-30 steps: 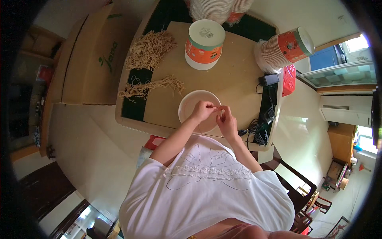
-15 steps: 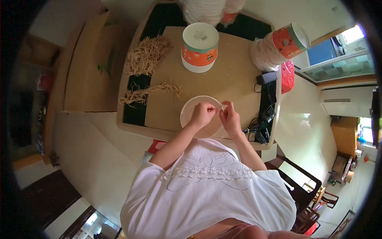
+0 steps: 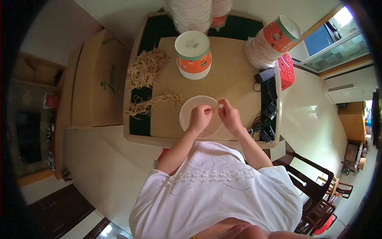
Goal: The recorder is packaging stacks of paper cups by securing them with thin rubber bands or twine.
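Over a white paper tub [image 3: 186, 112] at the table's front edge, both my hands work close together. My left hand [image 3: 201, 118] is closed in a pinch on a thin tan string [image 3: 216, 107]. Pinched fingers of my right hand [image 3: 230, 116] hold the same strand a short way off, beside a small pale bit I cannot make out. A thin line of string seems to trail down inside the tub. Left of the tub lies a loose bundle of tan strings [image 3: 153, 104], with a bigger tangled pile of strings [image 3: 147, 68] behind it.
Upside-down orange and white tubs [image 3: 193, 53] stand at the middle back. Wrapped stacks of tubs [image 3: 189, 14] rise behind, with another leaning stack [image 3: 274, 42] at the right. A black adapter [image 3: 265, 75] and cables [image 3: 267, 129] line the right edge. A large cardboard box [image 3: 97, 79] stands left.
The whole view has shifted slightly. My hands stay over the tub, still pinching the string, and my right hand has turned a little, its knuckles more upward.
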`<action>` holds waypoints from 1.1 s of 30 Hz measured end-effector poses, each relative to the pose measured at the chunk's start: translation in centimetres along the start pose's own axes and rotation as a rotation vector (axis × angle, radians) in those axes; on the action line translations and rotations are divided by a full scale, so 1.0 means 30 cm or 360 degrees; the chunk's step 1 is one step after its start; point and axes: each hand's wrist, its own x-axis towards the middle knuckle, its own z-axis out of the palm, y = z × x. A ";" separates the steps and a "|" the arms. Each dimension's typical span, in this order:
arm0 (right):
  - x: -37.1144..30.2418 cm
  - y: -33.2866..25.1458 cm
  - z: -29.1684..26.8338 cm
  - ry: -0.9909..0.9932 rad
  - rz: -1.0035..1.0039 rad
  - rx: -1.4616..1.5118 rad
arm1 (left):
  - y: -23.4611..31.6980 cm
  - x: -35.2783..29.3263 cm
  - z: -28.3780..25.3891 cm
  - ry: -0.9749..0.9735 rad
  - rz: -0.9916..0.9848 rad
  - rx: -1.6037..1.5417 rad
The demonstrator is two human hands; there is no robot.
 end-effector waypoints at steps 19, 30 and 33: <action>-0.045 0.046 0.013 -0.0105 0.0206 -0.0011 | -0.103 0.029 0.070 -0.0293 -0.0273 0.0027; -0.007 0.038 0.012 0.0060 -0.0378 -0.0284 | -0.106 0.026 0.075 -0.0273 -0.0283 -0.0066; 0.005 0.053 0.018 0.0016 -0.0394 -0.0309 | -0.090 0.019 0.069 -0.0201 -0.0217 -0.0085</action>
